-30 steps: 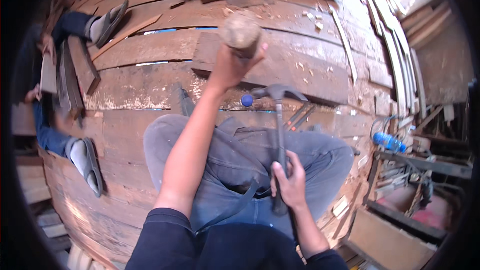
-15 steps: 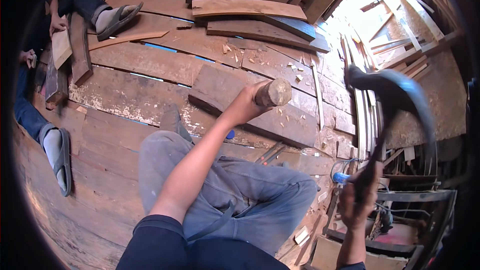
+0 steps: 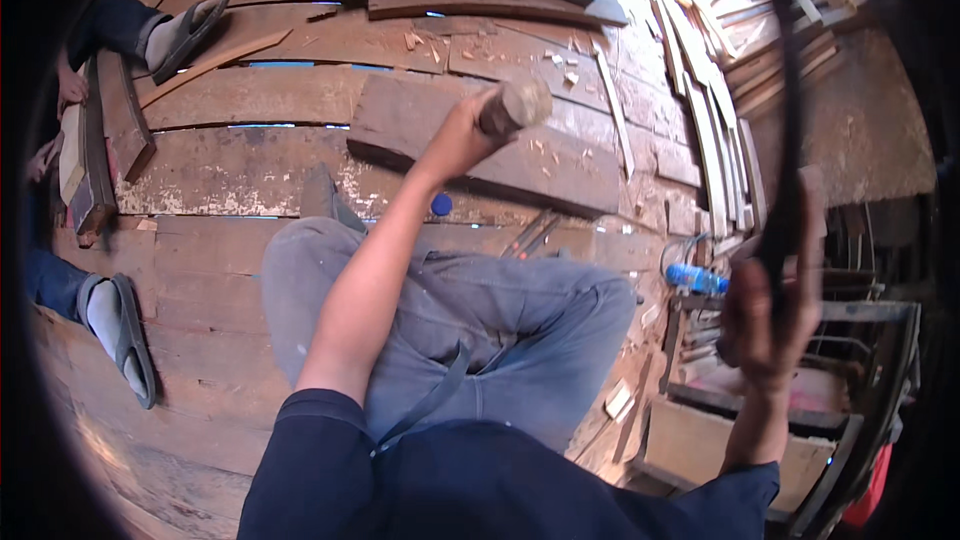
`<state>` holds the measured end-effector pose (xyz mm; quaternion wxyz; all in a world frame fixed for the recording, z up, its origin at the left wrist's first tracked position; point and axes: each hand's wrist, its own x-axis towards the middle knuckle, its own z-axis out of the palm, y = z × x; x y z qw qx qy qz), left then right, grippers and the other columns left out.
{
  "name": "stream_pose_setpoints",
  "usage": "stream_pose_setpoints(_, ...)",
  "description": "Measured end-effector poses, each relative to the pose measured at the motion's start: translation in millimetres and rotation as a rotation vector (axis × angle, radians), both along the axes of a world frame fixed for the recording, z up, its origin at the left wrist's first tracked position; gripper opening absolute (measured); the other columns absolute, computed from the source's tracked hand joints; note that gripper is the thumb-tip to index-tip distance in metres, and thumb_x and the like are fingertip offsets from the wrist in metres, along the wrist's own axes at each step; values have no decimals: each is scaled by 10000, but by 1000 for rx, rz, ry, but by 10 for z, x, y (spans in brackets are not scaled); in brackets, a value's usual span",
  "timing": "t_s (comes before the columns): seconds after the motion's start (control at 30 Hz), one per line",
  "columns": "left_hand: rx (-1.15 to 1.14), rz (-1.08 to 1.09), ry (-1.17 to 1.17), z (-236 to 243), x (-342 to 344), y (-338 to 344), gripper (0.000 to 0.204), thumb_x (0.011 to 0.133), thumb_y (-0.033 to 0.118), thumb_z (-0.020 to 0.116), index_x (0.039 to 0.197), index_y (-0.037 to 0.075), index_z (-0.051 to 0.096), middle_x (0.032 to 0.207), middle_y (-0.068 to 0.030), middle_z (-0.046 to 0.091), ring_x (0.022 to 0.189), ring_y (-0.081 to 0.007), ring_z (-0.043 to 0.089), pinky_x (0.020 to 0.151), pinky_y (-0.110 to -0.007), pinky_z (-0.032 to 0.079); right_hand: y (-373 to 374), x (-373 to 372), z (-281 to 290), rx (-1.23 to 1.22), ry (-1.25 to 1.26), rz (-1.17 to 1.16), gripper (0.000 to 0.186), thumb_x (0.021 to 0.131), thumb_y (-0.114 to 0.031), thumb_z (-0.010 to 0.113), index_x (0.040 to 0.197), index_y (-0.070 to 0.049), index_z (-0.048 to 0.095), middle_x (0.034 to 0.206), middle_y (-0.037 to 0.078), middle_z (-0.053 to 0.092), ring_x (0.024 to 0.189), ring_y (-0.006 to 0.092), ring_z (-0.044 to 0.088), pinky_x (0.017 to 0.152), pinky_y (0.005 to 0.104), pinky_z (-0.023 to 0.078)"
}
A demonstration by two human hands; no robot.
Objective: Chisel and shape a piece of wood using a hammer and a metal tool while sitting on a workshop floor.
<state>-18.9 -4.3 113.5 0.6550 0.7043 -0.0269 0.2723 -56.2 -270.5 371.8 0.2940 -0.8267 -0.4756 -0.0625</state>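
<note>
Head view | cylindrical wooden block at 12 o'clock from my lap, over the thick plank; my left hand has its fingers wrapped round it | hammer upright at 2 o'clock, fingers of my right hand closed on it | blue cap nearer me, 12 o'clock | blue bottle, about 3 o'clock

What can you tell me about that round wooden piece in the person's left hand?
The round wooden piece looks like a stubby, thick cylinder, apparently of wood. Its flat end is pale tan and faces up toward the camera, leaning to the right; the side below looks darker brown. The left hand is wrapped around that side and hides part of it. In the view it appears over the thick brown plank, but whether its far end touches the plank can't be told.
</note>
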Motion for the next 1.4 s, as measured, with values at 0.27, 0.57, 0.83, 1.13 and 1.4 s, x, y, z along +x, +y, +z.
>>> stream_pose_setpoints(0.27, 28, 24, 85, -118, 99, 108, 343, 775, 55, 746, 1079, -5, 599, 956, -34, 670, 897, -72, 569, 814, -274, 483, 211, 189, -364, 18, -106, 199, 619, 913, 44, 465, 1489, -25, 250, 1461, 220, 391, 1347, 312, 408, 1100, 364, 328)
stream_pose_setpoints(0.57, 34, 30, 127, -110, 87, 94, 308, 807, 137, 766, 1016, 12, 578, 939, -21, 635, 859, -81, 561, 773, -269, 482, 228, 413, 3, -22, -148, 292, 589, 937, -21, 457, 1495, -63, 272, 1548, 171, 251, 1008, 211, 631, 850, 319, 529)
stream_pose_setpoints(0.83, -69, 150, -28, 27, 19, 105, 232, 831, 99, 731, 961, 37, 549, 835, 14, 542, 792, -88, 518, 740, -257, 465, 31, 21, 311, 395, -99, -7, 537, 1012, -95, 390, 1503, -79, 173, 741, 87, 479, 379, 64, 362, 303, 192, 267)
stream_pose_setpoints(1.13, -24, 182, -101, 154, -97, 185, 212, 840, 97, 718, 959, 25, 559, 833, 6, 546, 786, -87, 505, 731, -250, 453, -130, -35, 112, 353, -53, -192, 617, 1012, -134, 394, 1527, -90, 57, 682, 47, 473, 367, 47, 356, 325, 196, 288)
stream_pose_setpoints(1.4, 10, 275, -112, 73, -34, 130, 206, 803, 94, 746, 957, -1, 647, 867, -53, 695, 794, -85, 610, 732, -274, 498, -199, 130, -85, 432, 122, -112, 617, 1018, -133, 407, 1535, -146, 70, 654, 27, 462, 363, 40, 342, 309, 191, 272)
